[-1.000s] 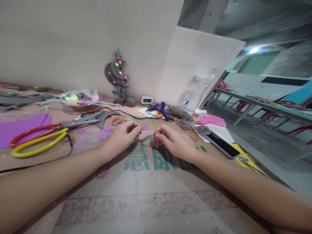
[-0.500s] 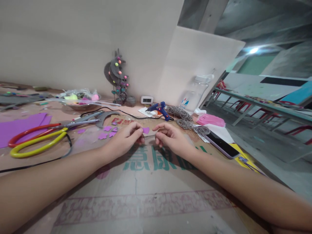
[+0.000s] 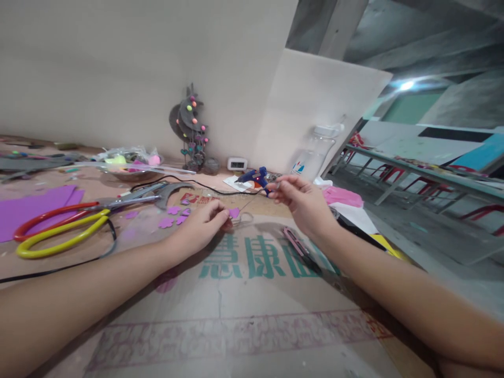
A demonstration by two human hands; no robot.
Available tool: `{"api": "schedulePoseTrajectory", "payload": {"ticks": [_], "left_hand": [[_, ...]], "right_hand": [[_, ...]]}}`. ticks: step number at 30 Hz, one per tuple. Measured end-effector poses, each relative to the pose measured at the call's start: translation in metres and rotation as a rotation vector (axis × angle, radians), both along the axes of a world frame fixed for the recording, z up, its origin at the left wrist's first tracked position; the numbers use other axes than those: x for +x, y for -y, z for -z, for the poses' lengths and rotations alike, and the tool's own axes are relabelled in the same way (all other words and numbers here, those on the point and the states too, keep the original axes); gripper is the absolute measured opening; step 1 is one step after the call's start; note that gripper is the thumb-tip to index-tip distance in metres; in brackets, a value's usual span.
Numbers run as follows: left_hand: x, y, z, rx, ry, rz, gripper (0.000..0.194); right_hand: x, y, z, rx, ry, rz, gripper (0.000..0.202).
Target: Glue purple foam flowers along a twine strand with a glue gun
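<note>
The small purple piece (image 3: 234, 212) sits near the middle of the work area, just above the cardboard (image 3: 236, 310), its exposed part poking out to the right of the left hand (image 3: 208, 221). That hand has thumb and forefinger closed on its left edge. A thin thread (image 3: 253, 199) slants from beside the piece up to the right hand (image 3: 309, 205), farther right and raised, whose thumb and forefinger look pinched together on its end. A slack loop (image 3: 246, 218) lies close to the piece.

From where I stand, the step in hand seems to be drawing thread at the piece; whether it passes through, I can't tell. Any further pull would call for a steady left pinch and a gentle, even draw, since the loop could snag or the little piece could bend.

Beneath the right wrist lies a pink craft knife (image 3: 296, 243). Left of the left hand are purple flower cutouts (image 3: 166, 223), then red-and-yellow-handled scissors (image 3: 63, 231) beside purple sheets (image 3: 35, 210). On the far side, a blue glue gun (image 3: 258, 176) rests near a small white clock (image 3: 237, 164), with a crescent ornament (image 3: 191, 123) against the wall.
</note>
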State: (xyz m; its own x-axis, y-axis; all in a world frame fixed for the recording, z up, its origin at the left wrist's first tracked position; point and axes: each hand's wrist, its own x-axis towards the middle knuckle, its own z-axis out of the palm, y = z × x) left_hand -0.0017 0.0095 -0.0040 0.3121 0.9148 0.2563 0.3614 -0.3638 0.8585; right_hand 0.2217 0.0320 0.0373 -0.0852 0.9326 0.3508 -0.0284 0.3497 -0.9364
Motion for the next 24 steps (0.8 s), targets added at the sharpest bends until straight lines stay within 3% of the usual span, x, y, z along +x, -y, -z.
{"api": "schedulePoseTrajectory", "payload": {"ticks": [4,9,11,13,16,20,24], "left_hand": [[0.0,0.001,-0.001,-0.009,-0.009,0.002,0.021],[0.001,0.001,-0.001,-0.026,0.023,-0.013,0.023],[0.001,0.002,-0.002,-0.039,0.032,-0.006,0.022],[0.001,0.003,-0.003,-0.043,0.027,-0.005,0.02],[0.001,0.004,-0.004,-0.023,0.007,-0.019,0.02],[0.0,0.002,-0.002,0.018,0.051,-0.039,0.022],[-0.001,0.0,0.0,0.039,0.078,-0.063,0.02]], "right_hand": [[0.025,-0.017,-0.026,0.152,-0.012,0.17,0.015],[0.046,-0.018,-0.052,0.509,0.131,0.381,0.009],[0.046,-0.011,-0.06,0.633,0.092,0.385,0.004],[0.041,-0.004,-0.064,0.633,0.032,0.303,0.002],[0.025,0.004,-0.051,0.4,0.134,0.116,0.001],[-0.002,0.015,-0.011,0.048,0.509,-0.12,0.007],[-0.019,0.028,0.018,-0.103,0.616,-0.278,0.014]]}}
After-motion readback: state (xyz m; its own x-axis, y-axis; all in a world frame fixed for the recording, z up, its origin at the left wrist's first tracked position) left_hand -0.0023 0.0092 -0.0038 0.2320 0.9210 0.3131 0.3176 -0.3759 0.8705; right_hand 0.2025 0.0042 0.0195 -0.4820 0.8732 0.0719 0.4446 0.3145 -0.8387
